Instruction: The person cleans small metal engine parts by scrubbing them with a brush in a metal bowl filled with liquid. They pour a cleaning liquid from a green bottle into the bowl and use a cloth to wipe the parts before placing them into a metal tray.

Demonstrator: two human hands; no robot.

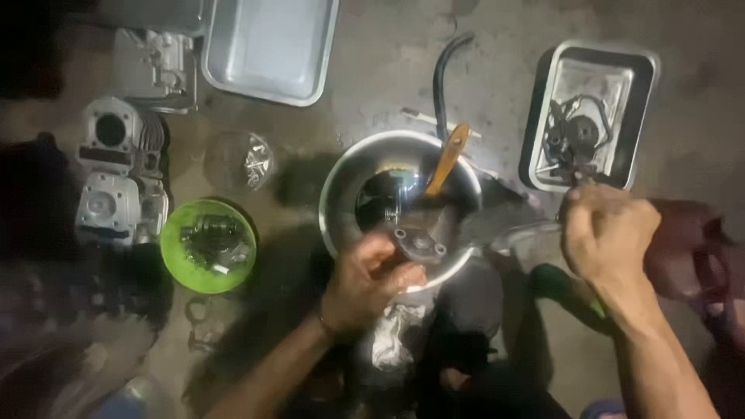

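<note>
A small, dark metal flanged part (pixel 419 243) with bolt holes is gripped in the closed left hand (pixel 369 281) over the rim of a round steel bowl (pixel 335 203); it is judged stiff, heavy for its size and oily, best held by its edges. The right hand (pixel 608 233) is closed on a thin tool. A brush with an orange handle (pixel 448 159) rests in the bowl, a green bowl (pixel 174 252) of parts and steel trays (pixel 650 77) stand on the concrete floor.

The top of the empty steel tray (pixel 272 46) is cut off by the frame edge. Contents of the green bowl (pixel 208 245) are blurred beyond telling. What is gripped in the right hand (pixel 609 233) is hidden by its fingers.
</note>
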